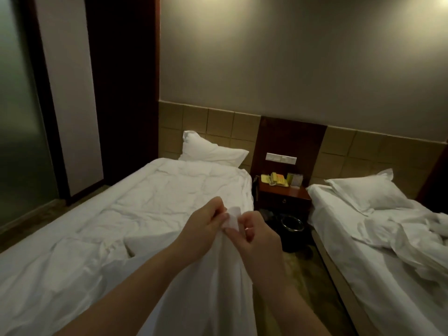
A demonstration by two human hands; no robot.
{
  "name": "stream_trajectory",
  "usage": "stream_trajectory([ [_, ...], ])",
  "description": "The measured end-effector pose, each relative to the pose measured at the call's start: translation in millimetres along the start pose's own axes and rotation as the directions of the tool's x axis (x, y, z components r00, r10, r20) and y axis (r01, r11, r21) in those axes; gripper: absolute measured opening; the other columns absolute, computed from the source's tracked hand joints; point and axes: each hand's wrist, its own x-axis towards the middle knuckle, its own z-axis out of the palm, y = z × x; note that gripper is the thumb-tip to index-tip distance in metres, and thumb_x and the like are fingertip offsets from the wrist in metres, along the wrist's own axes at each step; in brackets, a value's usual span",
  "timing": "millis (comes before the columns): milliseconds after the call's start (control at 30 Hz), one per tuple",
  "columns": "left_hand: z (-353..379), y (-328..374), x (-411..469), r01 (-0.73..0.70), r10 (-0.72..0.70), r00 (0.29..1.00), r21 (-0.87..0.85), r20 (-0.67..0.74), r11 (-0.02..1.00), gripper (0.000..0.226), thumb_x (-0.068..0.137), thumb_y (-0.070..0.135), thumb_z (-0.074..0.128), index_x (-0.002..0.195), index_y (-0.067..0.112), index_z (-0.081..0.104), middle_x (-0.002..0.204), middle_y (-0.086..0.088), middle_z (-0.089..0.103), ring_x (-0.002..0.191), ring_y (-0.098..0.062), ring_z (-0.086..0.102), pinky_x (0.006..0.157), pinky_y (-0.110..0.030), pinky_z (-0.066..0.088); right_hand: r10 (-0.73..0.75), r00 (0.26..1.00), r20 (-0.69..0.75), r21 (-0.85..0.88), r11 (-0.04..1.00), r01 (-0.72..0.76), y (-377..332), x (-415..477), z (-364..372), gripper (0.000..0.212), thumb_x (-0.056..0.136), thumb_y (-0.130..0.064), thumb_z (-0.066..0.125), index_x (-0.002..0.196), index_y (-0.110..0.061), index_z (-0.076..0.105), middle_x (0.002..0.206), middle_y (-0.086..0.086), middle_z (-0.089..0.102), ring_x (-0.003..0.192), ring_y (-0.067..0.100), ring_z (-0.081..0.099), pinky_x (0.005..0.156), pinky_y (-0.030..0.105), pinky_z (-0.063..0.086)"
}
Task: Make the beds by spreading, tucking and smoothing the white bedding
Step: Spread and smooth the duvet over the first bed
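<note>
Dark wooden nightstand [284,198] beyond and right of the fingers [215,209], yellow telephone [275,178] and upright card [297,179] on top, white switch plate [281,158] on the wood panel [291,137] above, round black bin [292,225] just right of the fingers on the floor [303,275], frosted glass door [19,117] far left.

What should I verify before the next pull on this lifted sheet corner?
1. left hand pinches the sheet corner: ok.
2. right hand pinches the same corner: ok.
3. left bed cover smooth: not ok, wrinkled.
4. pillow at that bed's head: ok.
5. right bed bedding spread: not ok, bunched.
6. Edges tucked in: cannot tell.
</note>
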Motion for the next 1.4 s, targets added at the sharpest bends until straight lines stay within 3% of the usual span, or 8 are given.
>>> stream_trajectory([
  [233, -28.9, 19.4, 37.8, -0.070, 0.075, 0.997, 0.113, -0.037, 0.991, 0.028, 0.096, 0.011, 0.050, 0.070, 0.019, 0.041, 0.067, 0.005, 0.047, 0.062, -0.002, 0.042, 0.060, -0.009, 0.037, -0.158, 0.986, -0.052, 0.036, 0.986, 0.160, -18.1, 61.3, 2.0, 0.034, 0.091, -0.023, 0.063, 0.065, -0.034, 0.043, 0.058, -0.015, 0.045, 0.062, -0.002, 0.052, 0.058, 0.011, 0.039],
  [433, -45.9, -17.5, 63.4, -0.111, 0.017, 0.978, 0.441, 0.210, 0.890, 0.023, 0.095, 0.029, 0.053, 0.074, 0.019, 0.047, 0.072, 0.010, 0.047, 0.068, -0.006, 0.043, 0.062, -0.015, 0.032, 0.029, 0.991, -0.129, 0.137, 0.991, -0.011, -0.2, 86.4, 13.7, 0.038, 0.086, -0.017, 0.069, 0.058, -0.020, 0.043, 0.054, -0.006, 0.043, 0.053, 0.001, 0.045, 0.053, 0.013, 0.036],
  [600, -41.4, -49.8, 64.5, 0.035, -0.061, 0.993, 0.250, 0.097, 0.968, 0.032, 0.089, 0.018, 0.061, 0.062, 0.018, 0.044, 0.063, 0.004, 0.046, 0.061, -0.008, 0.040, 0.061, -0.019, 0.031, 0.113, 0.994, 0.008, 0.148, 0.983, -0.113, 16.8, 96.9, 27.2, 0.035, 0.086, -0.020, 0.069, 0.060, -0.017, 0.046, 0.056, -0.005, 0.045, 0.050, 0.003, 0.043, 0.052, 0.016, 0.035],
  [733, -44.5, -52.7, 69.8, 0.211, -0.211, 0.969, 0.012, 0.129, 0.977, 0.015, 0.080, 0.012, 0.069, 0.067, 0.012, 0.062, 0.068, -0.001, 0.059, 0.067, -0.011, 0.053, 0.068, -0.028, 0.043, 0.111, 0.991, 0.075, 0.227, 0.966, -0.126, 25.2, 97.7, 36.2, 0.035, 0.084, -0.018, 0.072, 0.060, -0.018, 0.047, 0.054, -0.010, 0.043, 0.051, 0.002, 0.040, 0.052, 0.015, 0.034],
  [1000, -33.3, -74.8, 71.0, 0.183, -0.191, 0.977, 0.090, 0.093, 0.979, 0.018, 0.082, 0.012, 0.067, 0.065, 0.011, 0.061, 0.064, 0.007, 0.057, 0.063, -0.005, 0.049, 0.065, -0.020, 0.040, 0.226, 0.974, 0.023, 0.148, 0.963, -0.227, 53.0, 89.4, 58.1, 0.026, 0.089, -0.021, 0.065, 0.072, -0.013, 0.047, 0.064, -0.003, 0.046, 0.056, 0.005, 0.041, 0.054, 0.015, 0.037],
  [1133, -29.2, -78.8, 80.0, 0.081, -0.094, 0.991, 0.129, 0.099, 0.988, 0.017, 0.086, 0.011, 0.062, 0.070, 0.004, 0.059, 0.065, 0.005, 0.054, 0.060, -0.005, 0.044, 0.058, -0.016, 0.035, 0.419, 0.862, 0.286, 0.177, 0.861, -0.477, 51.2, 92.8, 60.2, 0.026, 0.090, -0.040, 0.060, 0.101, -0.021, 0.045, 0.087, -0.011, 0.051, 0.073, 0.001, 0.051, 0.063, 0.013, 0.043],
  [1267, -22.4, -93.0, 88.7, 0.059, -0.083, 0.987, 0.172, 0.135, 0.983, 0.018, 0.088, 0.009, 0.058, 0.071, 0.007, 0.053, 0.064, 0.005, 0.050, 0.061, -0.006, 0.041, 0.058, -0.016, 0.033, 0.487, 0.802, 0.346, 0.128, 0.822, -0.555, 59.9, 87.8, 73.7, 0.047, 0.082, -0.054, 0.063, 0.115, -0.021, 0.059, 0.105, -0.003, 0.064, 0.096, 0.015, 0.063, 0.088, 0.037, 0.054],
  [1400, -24.1, -113.9, 85.1, 0.121, -0.165, 0.965, 0.216, 0.202, 0.969, 0.021, 0.089, 0.017, 0.060, 0.070, 0.020, 0.053, 0.066, 0.011, 0.052, 0.058, -0.001, 0.043, 0.059, -0.016, 0.034, 0.574, 0.709, 0.409, 0.013, 0.773, -0.634, 71.3, 93.0, 74.6, 0.049, 0.079, -0.049, 0.071, 0.113, -0.017, 0.058, 0.101, -0.001, 0.063, 0.090, 0.014, 0.061, 0.076, 0.028, 0.051],
])
